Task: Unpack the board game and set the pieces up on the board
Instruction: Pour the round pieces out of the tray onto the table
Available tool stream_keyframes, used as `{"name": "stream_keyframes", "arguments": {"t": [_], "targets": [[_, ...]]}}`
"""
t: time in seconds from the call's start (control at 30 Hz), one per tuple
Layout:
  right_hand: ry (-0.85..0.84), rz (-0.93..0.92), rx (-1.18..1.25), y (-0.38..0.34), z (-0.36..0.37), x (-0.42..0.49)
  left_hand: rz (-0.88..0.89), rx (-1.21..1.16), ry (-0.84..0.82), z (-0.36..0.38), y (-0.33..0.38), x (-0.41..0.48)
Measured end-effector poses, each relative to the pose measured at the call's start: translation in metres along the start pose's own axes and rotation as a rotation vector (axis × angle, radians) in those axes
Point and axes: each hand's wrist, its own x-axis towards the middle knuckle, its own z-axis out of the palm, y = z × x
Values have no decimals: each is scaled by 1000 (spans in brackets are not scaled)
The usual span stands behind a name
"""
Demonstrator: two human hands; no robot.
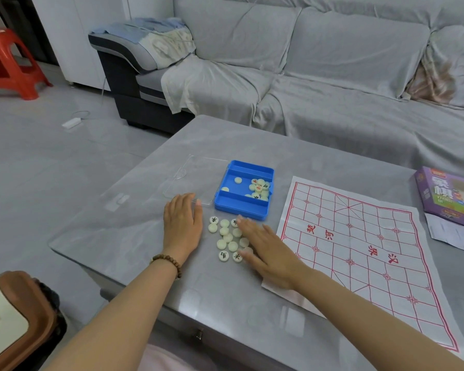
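On a grey tabletop [252,145], a cluster of cream pieces [228,238] lies between a flat left hand [182,223] and right hand [265,250], fingers straight, gripping nothing. Behind, a blue tray [243,208] holds more pieces; the red-lined board [364,253] lies right.

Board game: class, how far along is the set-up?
Done: board unfolded, blue tray open, clear lid beside it. In hand: left hand and right hand flank loose pieces on the table. Left: other pieces sit in the tray; none stand on the board.
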Motion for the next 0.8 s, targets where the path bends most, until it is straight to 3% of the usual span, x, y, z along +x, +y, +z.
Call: {"name": "stream_keyframes", "arguments": {"t": [0.1,0.27,0.5,0.63,0.8], "targets": [[188,62,86,9,-19,7,35,-39,-12,1,0,2],[282,134,76,37,-37,53,98,27,-129,5,-1,26],[136,242,-279,65,-50,134,89,258,-216,22,-7,42],[192,185,-411,69,-42,133,88,278,-188,24,-8,42],[174,287,-537,60,-42,131,88,274,-179,22,-5,41]]}}
